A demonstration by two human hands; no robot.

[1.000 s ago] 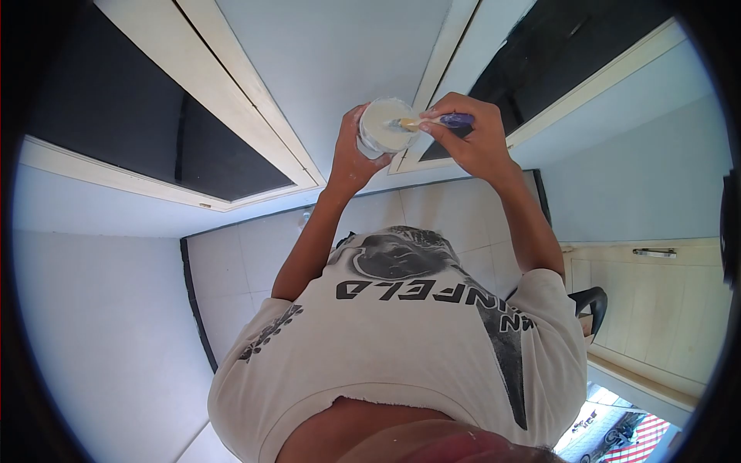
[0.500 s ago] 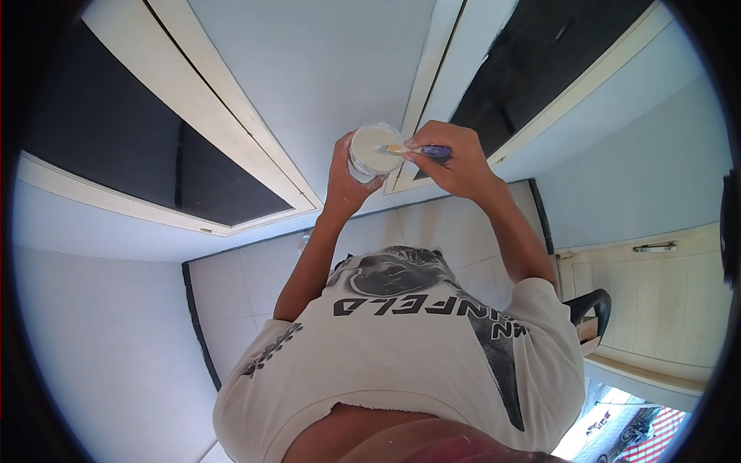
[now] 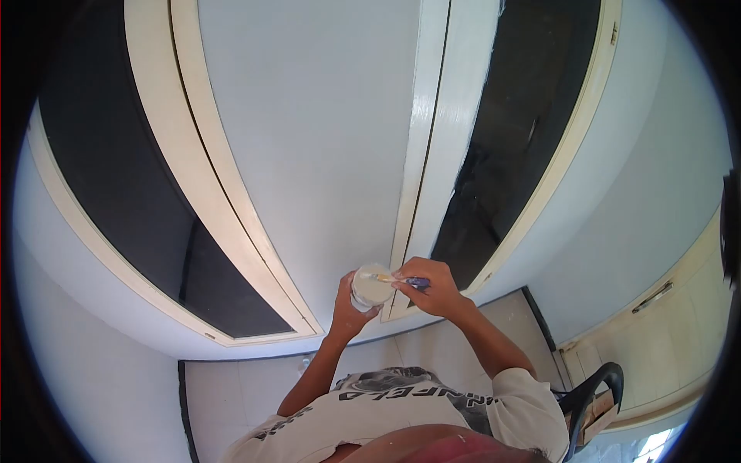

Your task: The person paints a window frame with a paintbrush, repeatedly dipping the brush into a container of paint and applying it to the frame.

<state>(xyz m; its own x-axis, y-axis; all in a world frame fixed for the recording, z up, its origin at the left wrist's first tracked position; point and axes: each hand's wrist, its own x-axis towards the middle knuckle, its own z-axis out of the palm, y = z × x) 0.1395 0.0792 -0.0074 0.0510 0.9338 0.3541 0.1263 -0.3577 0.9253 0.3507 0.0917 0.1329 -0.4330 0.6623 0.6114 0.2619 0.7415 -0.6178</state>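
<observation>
My left hand (image 3: 351,312) is wrapped round a small plastic cup (image 3: 356,297) filled with off-white paint (image 3: 374,292). Pinched in my right hand (image 3: 434,285) is a paintbrush (image 3: 417,282) with a dark purple-blue handle. Its bristle end lies over the mouth of the cup, at the paint. Whether the tips are dipped in I cannot tell. Both hands are in front of my chest, before the wall. Beyond the right hand stands a window frame (image 3: 430,147), whose upper part looks white and glossy, its lower part cream.
A second cream window frame (image 3: 224,185) with dark glass is on the left. White wall (image 3: 309,139) runs between the two windows. At the lower right are a cream door (image 3: 656,332) and a black chair (image 3: 602,382) with a cardboard box (image 3: 597,413). Tiled floor (image 3: 231,401) lies below.
The camera view has tilted upward, so more of the wall and windows shows and my hands appear lower. Cup and brush stay in my hands, the brush still over the cup.
</observation>
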